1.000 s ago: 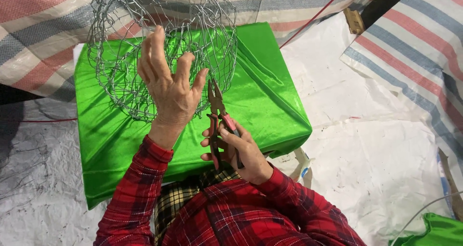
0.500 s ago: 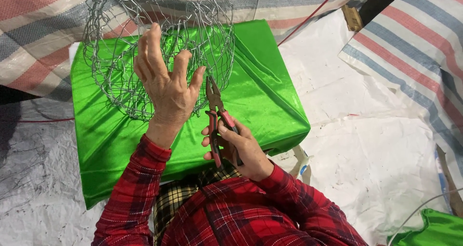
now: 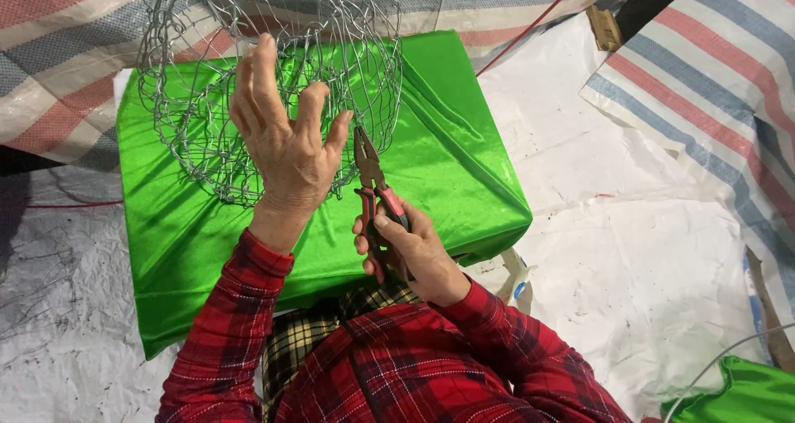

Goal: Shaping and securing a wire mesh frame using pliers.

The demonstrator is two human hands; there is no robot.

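- Two striped tarps [image 3: 74,50] in red, white and blue-grey frame the scene, with pale sheeting [image 3: 662,249] spread over the ground to the right.
- Filling the middle is a block-shaped desk wrapped in shiny green cloth [image 3: 464,166], its long axis running left to right in front of the person.
- On the far left part of that cloth stands a rounded wire mesh frame [image 3: 207,141], a loose basket of twisted grey wire, rising toward the top edge of the view.
- Red plaid sleeves [image 3: 232,340] come up from the bottom edge.
- The left hand [image 3: 286,141] is spread, fingers fanned and hooked into the near side of the mesh, steadying it; this hand is the one in contact with the wire.
- The right hand [image 3: 406,249] is curled tightly round the red handles of a pair of pliers [image 3: 373,191].
- Long axis of the pliers points up and away from the person, slightly leftward; the nose sits just beside the mesh's right edge, next to the left thumb. Whether the nose grips a strand cannot be told.
- The mesh lies up and to the left of the right hand.
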